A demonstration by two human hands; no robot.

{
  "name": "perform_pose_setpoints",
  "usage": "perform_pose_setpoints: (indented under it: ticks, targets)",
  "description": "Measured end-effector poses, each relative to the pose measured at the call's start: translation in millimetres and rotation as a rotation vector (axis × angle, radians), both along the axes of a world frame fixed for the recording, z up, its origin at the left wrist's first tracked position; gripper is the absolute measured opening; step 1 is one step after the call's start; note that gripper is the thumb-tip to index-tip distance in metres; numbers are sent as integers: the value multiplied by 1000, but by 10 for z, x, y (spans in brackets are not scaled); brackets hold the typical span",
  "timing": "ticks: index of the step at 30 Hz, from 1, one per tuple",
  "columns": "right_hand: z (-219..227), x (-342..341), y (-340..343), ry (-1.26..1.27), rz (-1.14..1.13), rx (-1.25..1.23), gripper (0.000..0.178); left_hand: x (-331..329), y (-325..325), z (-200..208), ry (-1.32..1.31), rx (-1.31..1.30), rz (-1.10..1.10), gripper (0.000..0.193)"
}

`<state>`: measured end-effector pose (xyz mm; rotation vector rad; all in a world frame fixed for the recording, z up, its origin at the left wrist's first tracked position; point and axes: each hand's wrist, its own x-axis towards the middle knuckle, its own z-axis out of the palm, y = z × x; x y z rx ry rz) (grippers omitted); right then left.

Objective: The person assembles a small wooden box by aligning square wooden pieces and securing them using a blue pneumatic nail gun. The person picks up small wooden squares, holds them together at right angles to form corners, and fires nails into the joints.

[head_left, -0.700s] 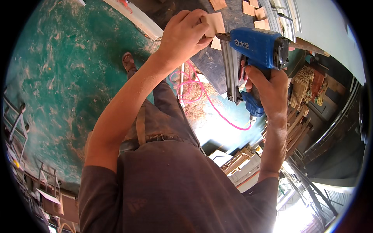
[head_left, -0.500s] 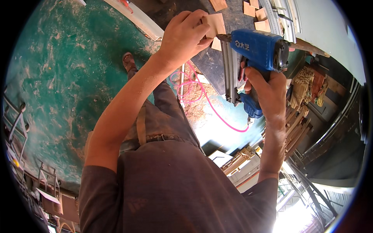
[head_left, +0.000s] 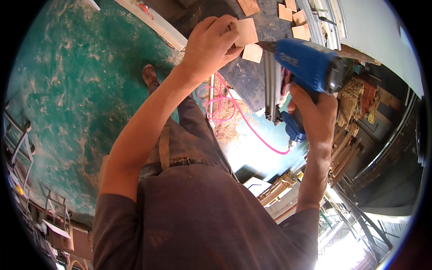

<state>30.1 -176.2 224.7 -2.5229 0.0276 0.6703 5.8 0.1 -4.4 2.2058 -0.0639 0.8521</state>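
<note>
Between the fingers and thumb of my left hand (head_left: 211, 45) is a small square wooden block (head_left: 245, 32), held up over the dark worktable (head_left: 270, 32). My right hand (head_left: 315, 108) is wrapped round the grip of a blue nail gun (head_left: 303, 63). The gun's nose points left, close to the block's lower right corner but apart from it. Its grey magazine hangs down in front of the grip, and a pink air hose (head_left: 256, 134) joins the handle's bottom. Another flat wooden piece (head_left: 253, 53) lies on the table just below the held block.
Several loose wooden pieces (head_left: 300, 31) lie farther along the table, beside long metal rails (head_left: 318, 24). A pale board (head_left: 155, 22) runs along the far left. Sawdust (head_left: 225, 128) covers part of the green floor (head_left: 81, 103). Stacked timber (head_left: 346, 153) stands at the right.
The nail gun has moved right and slightly down, its nose drawing away from the block. My left hand has lowered slightly, still holding the block, which now shows more of its face.
</note>
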Motion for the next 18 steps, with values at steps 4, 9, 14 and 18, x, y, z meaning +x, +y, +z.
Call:
perform_pose_setpoints:
  ticks: [4, 9, 14, 18]
  targets:
    - [230, -92, -251, -64, -200, 22, 20, -3, 23, -34, 25, 16, -12, 39]
    - [339, -240, -509, -183, -273, 137, 31, -76, 221, 147, 215, 57, -147, 48]
    - [281, -347, -744, -191, -397, 216, 30, 240, 625, 337, 338, 378, -426, 62]
    - [216, -409, -852, -140, -476, 176, 28, 551, 596, 369, 327, 524, -724, 64]
